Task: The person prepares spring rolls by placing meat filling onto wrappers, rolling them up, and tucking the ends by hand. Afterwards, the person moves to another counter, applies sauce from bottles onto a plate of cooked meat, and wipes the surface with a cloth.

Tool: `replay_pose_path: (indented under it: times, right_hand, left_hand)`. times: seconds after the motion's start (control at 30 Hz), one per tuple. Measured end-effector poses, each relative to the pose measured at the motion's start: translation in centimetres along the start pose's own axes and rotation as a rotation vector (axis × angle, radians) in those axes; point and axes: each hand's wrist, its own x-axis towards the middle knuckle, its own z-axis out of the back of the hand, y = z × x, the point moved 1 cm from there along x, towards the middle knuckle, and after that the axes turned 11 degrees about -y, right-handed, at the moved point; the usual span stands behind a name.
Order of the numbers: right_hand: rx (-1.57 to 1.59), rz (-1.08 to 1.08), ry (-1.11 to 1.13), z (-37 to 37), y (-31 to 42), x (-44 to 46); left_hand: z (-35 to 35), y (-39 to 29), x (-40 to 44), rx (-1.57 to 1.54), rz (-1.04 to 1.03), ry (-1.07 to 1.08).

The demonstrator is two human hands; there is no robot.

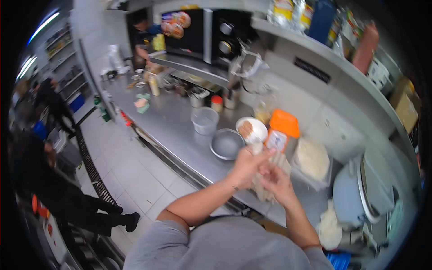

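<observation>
My left hand [246,165] and my right hand [276,181] are close together above the steel counter, their fingers bent inward. Between and around them is a limp, pale beige cloth-like piece [282,163], blurred, with folds showing above and below the fingers. Both hands look closed on it; the fingertips partly cover each other. Just beyond my left hand is a round metal bowl [227,145]. Behind it a white bowl [254,130] holds something brown. An orange-lidded container [284,123] stands past my hands, and a clear tub with a pale mass [312,158] is to the right.
A clear plastic tub [204,120] and a red-lidded jar [217,103] stand farther along the steel counter [175,130]. A large lidded bucket [349,191] is at right. Packed shelving [315,45] hangs overhead. Other people, one in black [49,180], stand at left and beyond the microwave [193,36].
</observation>
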Motion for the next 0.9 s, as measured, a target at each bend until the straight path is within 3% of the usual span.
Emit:
replay_pose_path:
  times: [0.07,0.13,0.23,0.43,0.53,0.63,0.73,0.9]
  right_hand:
    - [-0.271,0.435,-0.316,-0.1,0.9,-0.3]
    - [-0.573,0.738,-0.31,-0.6,3.8,-1.1]
    - [-0.797,0.885,-0.263,-2.5,4.9,-1.3]
    - [-0.838,0.879,-0.337,-3.2,4.1,-0.7]
    - [-0.816,0.801,-0.176,-2.8,3.8,0.0]
    - [-0.089,0.475,-0.223,-2.4,3.8,0.3]
    - [0.138,0.375,-0.076,-2.7,2.5,1.1]
    - [-0.332,0.679,-0.06,-2.5,2.6,1.7]
  left_hand:
    - [-0.5,-1.6,-1.7,0.193,-0.129,-0.045]
    - [0.2,-1.1,-1.6,0.357,-0.239,-0.038]
    - [1.6,0.6,-0.9,0.505,-0.37,-0.003]
    - [2.2,1.0,-1.2,0.681,-0.323,0.092]
    - [2.8,1.3,-1.2,0.665,-0.225,0.183]
    - [2.9,0.5,-1.3,0.568,-0.088,0.3]
    - [3.0,-1.0,-1.2,0.604,0.076,0.414]
    - [4.0,-0.7,-1.1,0.409,0.253,0.469]
